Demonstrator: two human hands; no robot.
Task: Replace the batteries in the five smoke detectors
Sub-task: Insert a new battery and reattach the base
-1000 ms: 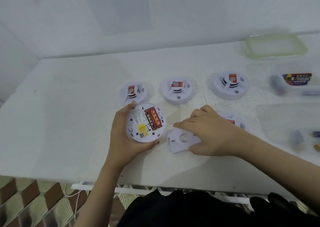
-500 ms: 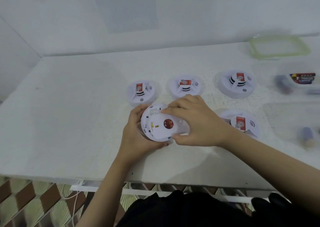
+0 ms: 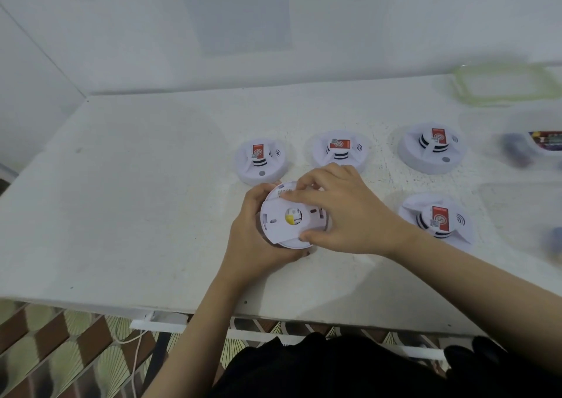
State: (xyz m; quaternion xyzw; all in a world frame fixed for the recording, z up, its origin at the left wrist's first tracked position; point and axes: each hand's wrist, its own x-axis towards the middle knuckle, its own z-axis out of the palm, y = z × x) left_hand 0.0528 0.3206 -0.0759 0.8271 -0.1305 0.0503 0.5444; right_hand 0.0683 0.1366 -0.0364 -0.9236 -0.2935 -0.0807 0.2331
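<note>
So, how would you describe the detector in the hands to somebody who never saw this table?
On the white table, look near the front edge, in front of the back row of three detectors. The detector there is held in the left hand, while the right hand grips its plate. Only this one shows its plain back, not a red label.

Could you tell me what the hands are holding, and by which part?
Left hand: smoke detector, by its rim. Right hand: back plate, by its edges.
</note>
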